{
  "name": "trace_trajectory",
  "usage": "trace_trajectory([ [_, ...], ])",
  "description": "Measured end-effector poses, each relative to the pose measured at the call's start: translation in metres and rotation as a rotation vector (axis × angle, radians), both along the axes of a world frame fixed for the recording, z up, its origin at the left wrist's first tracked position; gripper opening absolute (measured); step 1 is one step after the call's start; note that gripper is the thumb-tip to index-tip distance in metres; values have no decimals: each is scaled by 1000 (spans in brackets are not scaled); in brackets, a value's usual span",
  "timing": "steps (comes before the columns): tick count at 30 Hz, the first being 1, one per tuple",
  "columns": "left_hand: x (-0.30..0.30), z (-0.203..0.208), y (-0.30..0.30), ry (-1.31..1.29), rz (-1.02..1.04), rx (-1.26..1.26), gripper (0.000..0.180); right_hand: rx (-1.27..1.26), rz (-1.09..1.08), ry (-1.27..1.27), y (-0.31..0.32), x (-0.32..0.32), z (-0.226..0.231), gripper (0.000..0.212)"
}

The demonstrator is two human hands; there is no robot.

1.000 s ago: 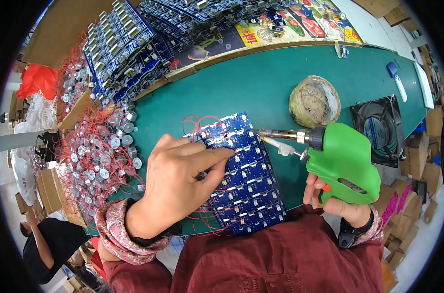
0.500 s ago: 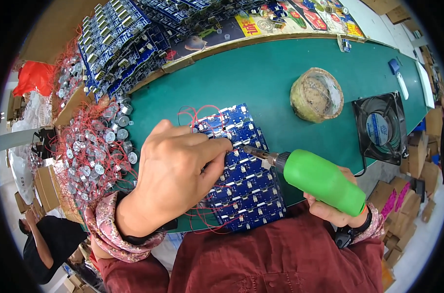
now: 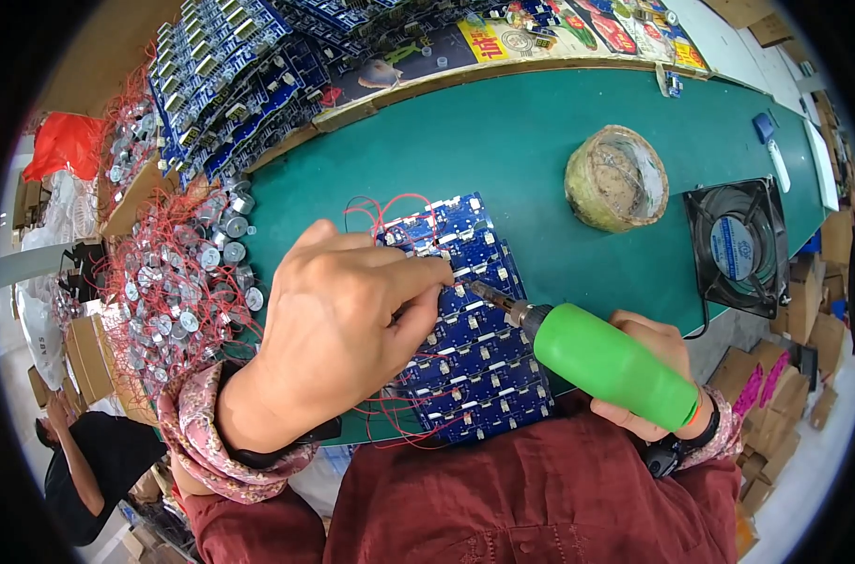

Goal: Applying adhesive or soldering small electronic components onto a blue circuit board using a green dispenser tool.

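A panel of blue circuit boards (image 3: 484, 381) with rows of small white parts lies on the green bench top. My left hand (image 3: 334, 329) rests over its left side, thumb and forefinger pinched together close above the board. Whatever is between those fingertips is hidden. Thin red wires (image 3: 411, 197) loop out beyond the knuckles, and more trail from the panel's lower left edge. My right hand (image 3: 660, 350) is wrapped around a green-handled soldering iron (image 3: 615, 367). Its metal tip points left at the board, just right of my left fingertips; whether it touches cannot be made out.
Small round metal motors (image 3: 188, 291) with tangled red wires are heaped at the left. Stacked blue boards (image 3: 230, 94) stand at the far left. A round, crusted tub (image 3: 615, 179) and a black fan (image 3: 736, 246) sit to the right. Another person (image 3: 99, 470) is at lower left.
The soldering iron and my right hand have shifted slightly left, and the tip sits a little closer to my left fingertips. The left hand keeps its pinch on the same spot.
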State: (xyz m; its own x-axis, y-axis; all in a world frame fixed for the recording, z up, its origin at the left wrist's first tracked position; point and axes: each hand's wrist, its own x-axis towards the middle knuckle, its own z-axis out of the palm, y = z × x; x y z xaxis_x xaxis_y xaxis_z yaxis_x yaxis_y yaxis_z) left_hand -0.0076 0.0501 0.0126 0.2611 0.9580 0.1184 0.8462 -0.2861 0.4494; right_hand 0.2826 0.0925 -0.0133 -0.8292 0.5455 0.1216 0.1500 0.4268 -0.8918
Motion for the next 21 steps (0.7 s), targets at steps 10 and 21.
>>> trace_trajectory([
  [10, 2, 1, 0, -14, 29, -25, 11, -39, 2, 2, 5, -3, 7, 23],
  [21, 1, 1, 0, -22, 31, -23, 12, -17, -5, 98, 3, -1, -5, 20],
])
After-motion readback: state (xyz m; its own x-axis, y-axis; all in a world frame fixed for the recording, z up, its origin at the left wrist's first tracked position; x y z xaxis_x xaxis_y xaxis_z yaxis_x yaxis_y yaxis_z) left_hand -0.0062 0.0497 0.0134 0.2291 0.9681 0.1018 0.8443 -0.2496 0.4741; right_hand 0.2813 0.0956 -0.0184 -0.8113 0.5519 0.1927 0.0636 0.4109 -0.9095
